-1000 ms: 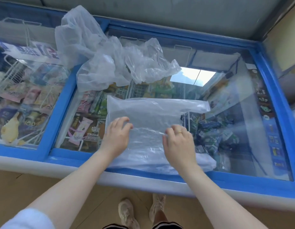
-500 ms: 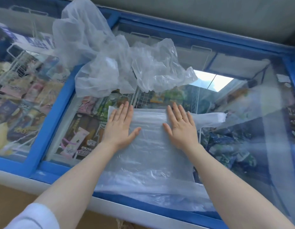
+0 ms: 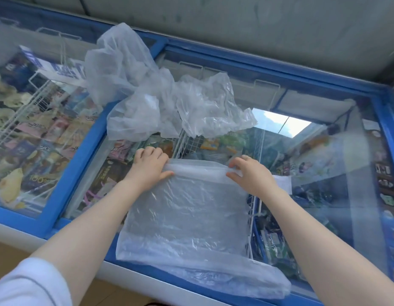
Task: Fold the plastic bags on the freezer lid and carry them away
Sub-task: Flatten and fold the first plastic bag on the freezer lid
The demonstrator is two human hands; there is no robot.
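A clear plastic bag (image 3: 187, 219) lies flattened on the glass freezer lid (image 3: 324, 195), its near end hanging over the front edge. My left hand (image 3: 150, 167) grips the bag's far left corner, fingers curled over the edge and thumb on top. My right hand (image 3: 250, 173) pinches the far right corner the same way. The far edge looks slightly lifted and rolled between both hands. A heap of crumpled clear bags (image 3: 151, 91) sits further back on the lid, over the blue divider.
The freezer has a blue frame (image 3: 81, 155) and sliding glass panels; packaged frozen goods and white wire baskets show beneath. A grey wall runs behind it. The white front rim (image 3: 129, 274) is close to my body.
Both hands went from pressing flat on the bag to curling round its far edge at the corners. The camera moved closer and leftward over the lid.
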